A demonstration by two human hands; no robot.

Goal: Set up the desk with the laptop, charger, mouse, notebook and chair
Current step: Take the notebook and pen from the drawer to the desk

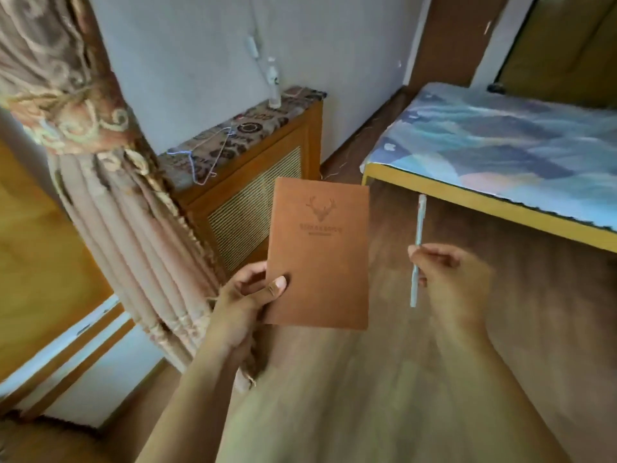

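The left hand point(245, 295) has its grip clamped on the lower left corner of a brown notebook point(320, 252), thumb pressed on the front cover and fingers behind it. The notebook is closed, held nearly upright in the air with its deer-head emblem facing the camera. Just to the notebook's right, apart from it, the right hand point(450, 279) has its grip pinched around a pale blue pen point(417, 248), which stands nearly vertical, its tip pointing down.

Beyond the notebook, up and to its right, stands a low tabletop point(467, 195) with a yellow edge and a blue patterned cover; the part in view carries nothing. Behind the notebook on its left is a wooden radiator cabinet point(253, 182) against the wall, with a wire hanger point(203, 162) lying on top, and further left hangs a gathered curtain point(110, 182). Below the notebook is bare wooden floor point(500, 329).

As a judgement of progress: the notebook is in hand but not yet laid down. No laptop, charger, mouse or chair shows anywhere here, so whether those are done cannot be told; as far as this view goes, the setup looks barely begun, with placing the notebook the nearest step.
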